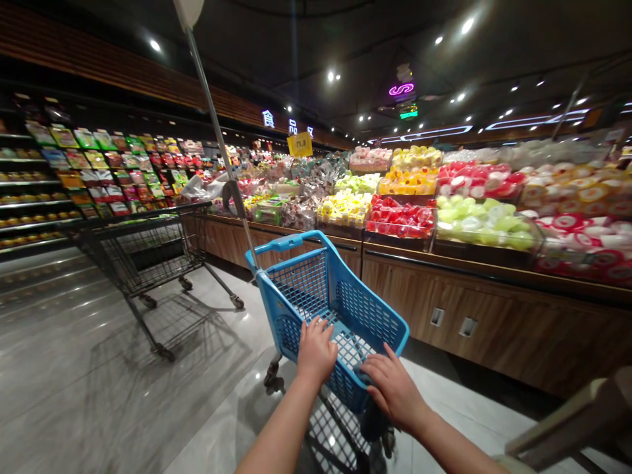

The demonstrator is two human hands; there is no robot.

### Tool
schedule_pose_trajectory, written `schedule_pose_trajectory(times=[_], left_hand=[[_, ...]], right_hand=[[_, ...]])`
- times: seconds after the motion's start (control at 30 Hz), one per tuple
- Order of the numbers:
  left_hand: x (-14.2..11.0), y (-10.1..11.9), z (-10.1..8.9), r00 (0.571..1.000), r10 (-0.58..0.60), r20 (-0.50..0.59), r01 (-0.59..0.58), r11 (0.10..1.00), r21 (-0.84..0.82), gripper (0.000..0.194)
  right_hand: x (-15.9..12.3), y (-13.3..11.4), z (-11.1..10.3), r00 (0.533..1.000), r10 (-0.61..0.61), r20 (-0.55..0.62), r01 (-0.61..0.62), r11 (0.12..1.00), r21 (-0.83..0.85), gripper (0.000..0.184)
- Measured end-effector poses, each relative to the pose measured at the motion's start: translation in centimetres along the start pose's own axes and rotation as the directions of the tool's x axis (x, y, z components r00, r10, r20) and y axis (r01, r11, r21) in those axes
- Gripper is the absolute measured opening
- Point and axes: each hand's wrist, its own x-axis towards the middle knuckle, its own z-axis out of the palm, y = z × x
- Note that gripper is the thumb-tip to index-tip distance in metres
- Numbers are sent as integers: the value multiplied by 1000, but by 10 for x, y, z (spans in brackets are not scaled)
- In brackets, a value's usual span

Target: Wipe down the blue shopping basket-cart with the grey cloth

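A small blue plastic shopping cart (368, 309) stands before me on dark wheels, its handle at the far end and its grid-walled basket towards me. The side rim nearest me runs under my left hand (316, 350), whose fingers curl over it into the basket. Over the rim's right corner lies my right hand (392, 388), its fingers inside the basket and its thumb lower on the outside. A dark piece beneath the right fingers is too hidden to name. A thin metal pole (212, 108) rises from the handle end. Inside the basket the grid floor shows.
Along the right runs a wood-fronted display counter (494, 329) with bins of wrapped sweets (399, 217). A larger black wire cart (143, 263) stands at left, before shelves of packets (108, 164). A blurred pale object (573, 421) is at lower right.
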Motion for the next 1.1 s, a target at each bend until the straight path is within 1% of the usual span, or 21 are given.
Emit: schedule_pose_trajectory(times=[0.07, 0.17, 0.3, 0.4, 0.5, 0.57, 0.67, 0.8, 0.97, 1.1], left_hand=[[1, 0, -1, 1000, -2, 13, 2, 1000, -3, 42], [1, 1, -3, 1000, -15, 27, 15, 1000, -14, 43], [1, 3, -5, 999, -25, 34, 25, 1000, -18, 43], [3, 3, -4, 999, -30, 37, 30, 999, -11, 42], [5, 5, -2, 999, -32, 33, 32, 999, -1, 41], [6, 6, -1, 999, -31, 20, 31, 999, 11, 41], [7, 8, 3, 999, -44, -7, 44, 998, 34, 40], [5, 8, 7, 998, -53, -40, 54, 998, 35, 41], [2, 6, 9, 998, -50, -48, 52, 998, 27, 42], [1, 5, 8, 998, -49, -45, 49, 999, 15, 42]], right_hand=[[-1, 15, -5, 999, -18, 31, 17, 1000, 20, 31], [-2, 38, -11, 999, -14, 45, 13, 999, 31, 31], [-1, 70, -21, 998, 18, 56, -20, 999, 34, 30], [3, 91, -31, 995, 65, 75, -68, 997, 40, 29], [8, 106, -35, 991, 109, 75, -112, 993, 34, 28], [11, 109, -33, 989, 140, 53, -142, 990, 27, 28], [15, 104, -24, 976, 218, -5, -218, 976, 22, 29], [15, 85, -12, 956, 285, -63, -284, 959, 21, 29], [12, 49, -7, 956, 283, -82, -282, 959, 27, 27], [10, 12, -4, 972, 228, -56, -226, 973, 37, 27]])
